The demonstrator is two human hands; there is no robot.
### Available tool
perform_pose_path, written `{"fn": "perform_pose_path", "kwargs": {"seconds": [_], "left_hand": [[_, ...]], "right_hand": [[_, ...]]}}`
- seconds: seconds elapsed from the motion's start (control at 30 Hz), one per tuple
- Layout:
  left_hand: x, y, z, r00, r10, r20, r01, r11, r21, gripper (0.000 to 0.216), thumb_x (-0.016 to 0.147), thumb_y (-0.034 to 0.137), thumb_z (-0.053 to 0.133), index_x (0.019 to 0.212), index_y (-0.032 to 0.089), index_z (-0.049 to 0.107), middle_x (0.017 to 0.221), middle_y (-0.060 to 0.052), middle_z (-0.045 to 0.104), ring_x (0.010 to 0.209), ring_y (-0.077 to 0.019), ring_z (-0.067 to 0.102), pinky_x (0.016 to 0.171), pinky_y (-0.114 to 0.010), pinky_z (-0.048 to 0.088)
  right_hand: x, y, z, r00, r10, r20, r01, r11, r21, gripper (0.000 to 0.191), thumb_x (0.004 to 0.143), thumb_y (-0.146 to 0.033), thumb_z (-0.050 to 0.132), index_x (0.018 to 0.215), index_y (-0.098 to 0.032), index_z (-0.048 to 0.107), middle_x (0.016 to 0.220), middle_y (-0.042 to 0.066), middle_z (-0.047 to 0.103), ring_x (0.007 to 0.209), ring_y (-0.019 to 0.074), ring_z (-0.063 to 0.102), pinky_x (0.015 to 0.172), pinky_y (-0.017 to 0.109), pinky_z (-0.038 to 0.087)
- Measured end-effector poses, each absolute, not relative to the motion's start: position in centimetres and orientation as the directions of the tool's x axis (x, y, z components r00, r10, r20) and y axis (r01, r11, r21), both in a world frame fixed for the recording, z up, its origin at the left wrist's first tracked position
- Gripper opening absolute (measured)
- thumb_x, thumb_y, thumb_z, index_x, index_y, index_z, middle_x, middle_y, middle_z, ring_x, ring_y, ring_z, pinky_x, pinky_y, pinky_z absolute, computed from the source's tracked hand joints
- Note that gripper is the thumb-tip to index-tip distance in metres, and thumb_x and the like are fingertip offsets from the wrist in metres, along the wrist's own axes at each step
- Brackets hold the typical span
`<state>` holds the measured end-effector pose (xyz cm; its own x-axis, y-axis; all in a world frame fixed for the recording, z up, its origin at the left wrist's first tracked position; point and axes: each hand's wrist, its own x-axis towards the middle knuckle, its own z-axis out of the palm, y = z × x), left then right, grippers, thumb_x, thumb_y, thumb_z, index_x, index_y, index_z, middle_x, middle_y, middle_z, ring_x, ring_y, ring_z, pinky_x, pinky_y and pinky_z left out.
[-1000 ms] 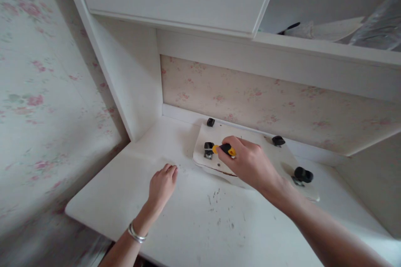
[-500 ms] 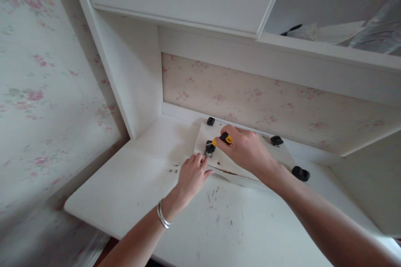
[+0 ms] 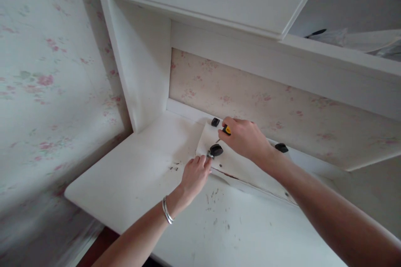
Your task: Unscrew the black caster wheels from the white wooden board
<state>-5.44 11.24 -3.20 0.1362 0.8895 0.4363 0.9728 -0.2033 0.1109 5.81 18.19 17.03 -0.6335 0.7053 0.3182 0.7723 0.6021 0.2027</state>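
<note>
My right hand (image 3: pixel 247 139) is closed around the yellow-and-black handle of a screwdriver (image 3: pixel 227 129). Its thin shaft points down and to the left, above the white board. Below it is a black caster wheel (image 3: pixel 216 149) with a small metal fitting, at the board's near left corner. My left hand (image 3: pixel 196 175), with a silver bangle on the wrist, has its fingers closed at that fitting. The white board (image 3: pixel 205 137) lies on the white desk, with a chipped brown line along its front edge. A second caster (image 3: pixel 215 122) sits at the board's far left corner.
Another black caster (image 3: pixel 281 147) stands farther right on the board. Several small screws (image 3: pixel 174 168) lie on the desk (image 3: pixel 134 183) left of my left hand, and dark crumbs (image 3: pixel 216 204) are scattered in front. A white cabinet (image 3: pixel 219 4) hangs overhead; floral-papered wall (image 3: pixel 46 112) is at left.
The screwdriver has lifted off the near left caster, and that caster has swivelled to the right. My left fingers have drawn in on its metal fitting. The view has shifted slightly.
</note>
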Motion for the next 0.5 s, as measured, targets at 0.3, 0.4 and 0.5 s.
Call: {"fn": "perform_pose_path", "kwargs": {"seconds": [0.3, 0.4, 0.5], "left_hand": [[-5.7, 11.2, -4.0, 0.139, 0.874, 0.466, 0.976, -0.201, 0.087, 0.037, 0.09, 0.007, 0.05, 0.124, 0.019, 0.053, 0.094, -0.004, 0.056, 0.082, -0.0184, 0.055, 0.067, -0.032, 0.048], [-5.7, 11.3, -4.0, 0.14, 0.875, 0.464, 0.977, -0.197, 0.076, 0.038, 0.089, 0.007, 0.052, 0.125, 0.02, 0.053, 0.093, -0.004, 0.056, 0.082, -0.0186, 0.056, 0.067, -0.032, 0.048], [-5.7, 11.3, -4.1, 0.143, 0.873, 0.467, 0.978, -0.197, 0.07, 0.039, 0.089, 0.007, 0.052, 0.125, 0.02, 0.053, 0.093, -0.005, 0.055, 0.083, -0.0185, 0.056, 0.067, -0.032, 0.048]], "right_hand": [[3.2, 19.1, 18.3, -0.604, 0.728, 0.325, 0.786, 0.612, 0.088, 0.017, 0.084, -0.034, 0.053, 0.086, -0.022, 0.064, 0.074, 0.005, 0.071, 0.067, 0.0197, 0.062, 0.059, 0.029, 0.034], [2.4, 19.6, 17.8, -0.604, 0.755, 0.255, 0.795, 0.592, 0.129, 0.018, 0.082, -0.033, 0.052, 0.087, -0.022, 0.065, 0.078, 0.007, 0.072, 0.07, 0.0218, 0.064, 0.059, 0.03, 0.034], [2.1, 20.0, 17.4, -0.605, 0.764, 0.225, 0.796, 0.584, 0.16, 0.02, 0.082, -0.033, 0.051, 0.089, -0.021, 0.066, 0.08, 0.008, 0.072, 0.072, 0.0229, 0.064, 0.059, 0.03, 0.035]]}}
